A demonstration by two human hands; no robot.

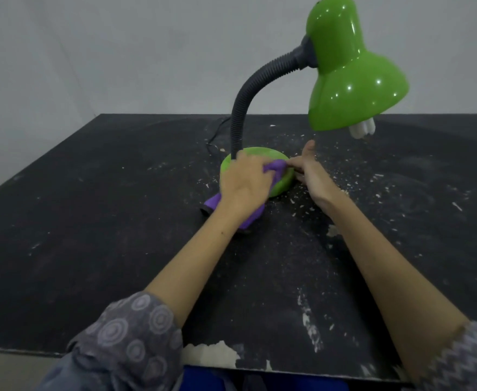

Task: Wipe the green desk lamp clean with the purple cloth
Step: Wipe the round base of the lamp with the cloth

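The green desk lamp stands mid-table with a round green base [281,180], a grey flexible neck [241,114] and a glossy green shade [350,77] leaning right, a white bulb showing under it. My left hand [244,184] grips the purple cloth [275,167] and presses it onto the top of the base. More of the cloth trails out under my wrist toward me. My right hand [310,172] rests against the right side of the base, fingers curled at its edge and thumb raised.
The black table [90,221] is scuffed and strewn with pale flakes and dust, thickest to the right of the lamp. A black cord [214,136] runs off behind the base. A grey wall stands behind the table's far edge.
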